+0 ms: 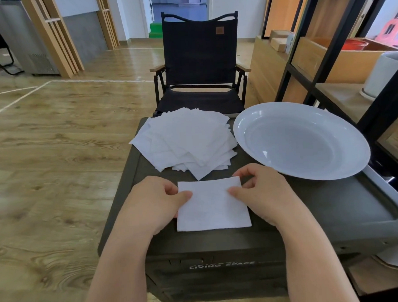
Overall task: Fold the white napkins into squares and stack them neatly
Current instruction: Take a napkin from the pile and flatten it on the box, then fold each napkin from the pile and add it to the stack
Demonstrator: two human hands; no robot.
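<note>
While both hands pinch it, the napkin (213, 206) lies flat between the left hand (154, 202) and right hand (266, 193), nearly square, equally near to both.

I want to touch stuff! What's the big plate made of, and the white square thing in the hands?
The plate looks like glossy white ceramic or perhaps hard plastic: bright window glints show on its smooth surface. The napkin under both hands looks like soft matte paper, with a faint embossed texture and no shine, like the loose pile behind it.
</note>
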